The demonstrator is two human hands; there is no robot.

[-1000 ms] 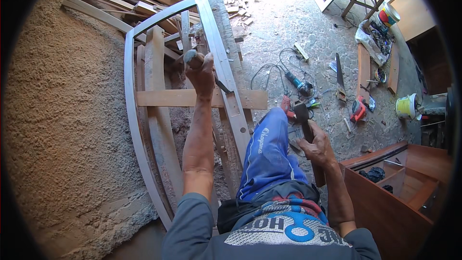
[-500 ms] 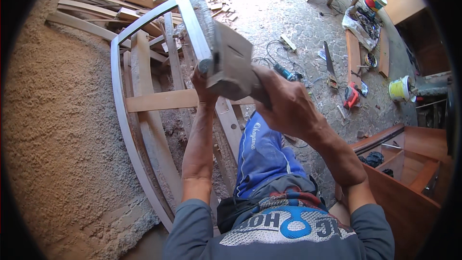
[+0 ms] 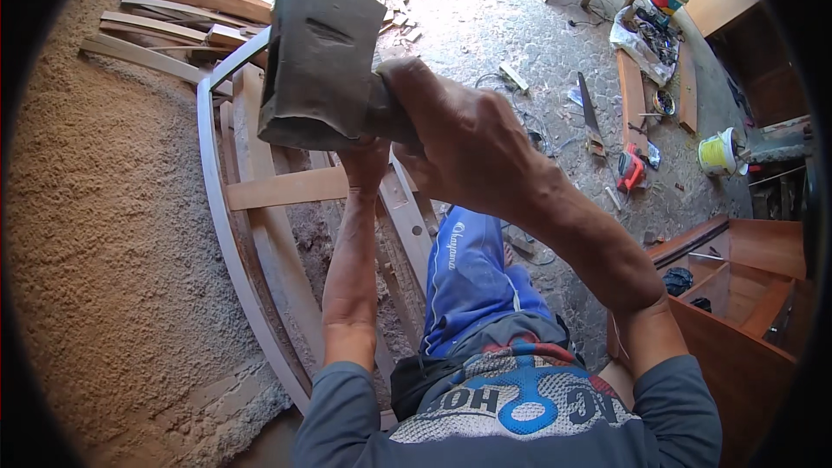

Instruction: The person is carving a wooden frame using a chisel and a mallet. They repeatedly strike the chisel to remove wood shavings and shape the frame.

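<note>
My right hand [image 3: 468, 134] is closed around the short handle of a mallet [image 3: 325, 48] with a worn, blocky grey-brown head and a slit in its face. The mallet is raised in front of my left hand [image 3: 367, 163], covering most of its fingers. That left hand looks closed, but what it grips is hidden behind the mallet head. Below both hands lies a curved wooden frame [image 3: 208, 130] with a pale crosspiece [image 3: 286, 188]; the mallet blocks part of its far end.
Coarse sawdust [image 3: 121, 234] covers the left side, with stacked boards [image 3: 165, 26] beyond. On the right floor lie a handsaw [image 3: 589, 113], a red power tool [image 3: 631, 172] and a bucket [image 3: 718, 156]. A reddish-brown wooden cabinet [image 3: 737, 321] stands at the lower right.
My right hand has swung the mallet up and to the left. Its head now hides the round grey end that showed at my left hand, which has stayed nearly in place.
</note>
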